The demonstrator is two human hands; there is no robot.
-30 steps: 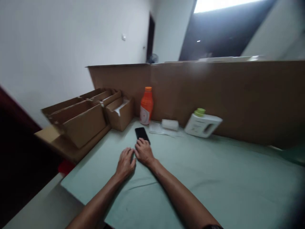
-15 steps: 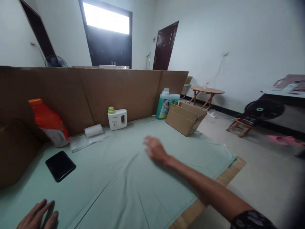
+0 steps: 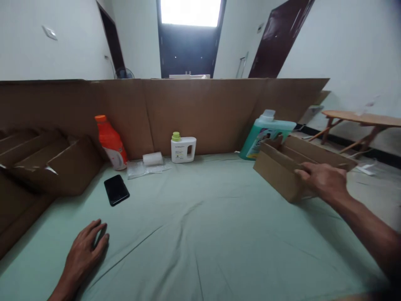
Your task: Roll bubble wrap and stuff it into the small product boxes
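A small open cardboard box (image 3: pixel 277 175) stands at the right of the green cloth (image 3: pixel 219 234). My right hand (image 3: pixel 326 179) grips its near right edge, thumb outside and the other fingers partly hidden. Just behind the box is a teal detergent bottle (image 3: pixel 253 140), partly covered by it. My left hand (image 3: pixel 86 246) rests on the cloth at the lower left, fingers apart and holding nothing. The nearest thing to it is a black smartphone (image 3: pixel 116 190), lying flat a little farther off.
Along the cardboard wall (image 3: pixel 203 113) stand an orange bottle (image 3: pixel 111 142) and a white jug (image 3: pixel 183 149) with a green cap. A white roll (image 3: pixel 153 159) lies on clear plastic wrap (image 3: pixel 136 169) between them. More cardboard boxes (image 3: pixel 72 167) fill the left side. A wooden table (image 3: pixel 363 117) is beyond.
My right hand has moved right from over the cloth and taken hold of the cardboard box. The view has turned to the right-hand scene's left, showing more boxes. My left hand remains on the cloth.
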